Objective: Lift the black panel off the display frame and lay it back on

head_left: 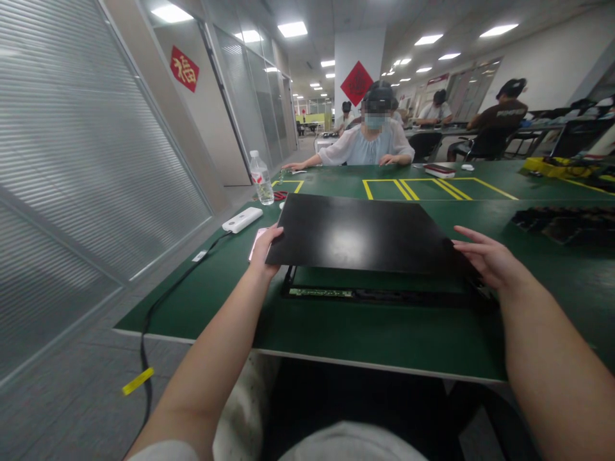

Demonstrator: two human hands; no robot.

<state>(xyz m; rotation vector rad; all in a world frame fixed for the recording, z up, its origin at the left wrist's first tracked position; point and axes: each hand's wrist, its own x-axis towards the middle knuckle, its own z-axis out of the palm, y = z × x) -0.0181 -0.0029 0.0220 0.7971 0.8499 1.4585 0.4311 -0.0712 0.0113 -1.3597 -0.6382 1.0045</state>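
Observation:
A dark, glossy flat panel [355,234], like a screen panel, is tilted above the green table. My left hand [267,248] grips its left edge, thumb on top. At the right edge, my right hand [487,256] supports the panel with some fingers stretched out; part of its grip is hidden. Beneath the panel lies a thin black frame [408,296] with a green circuit strip [321,293] along its near side. The far part of this frame is covered by the panel.
On the table [375,336], a water bottle [262,179], a white power bank [243,219] with a black cable and a pink phone [258,243] are at left. Dark stacked parts [567,224] lie at right. A person [369,137] sits opposite.

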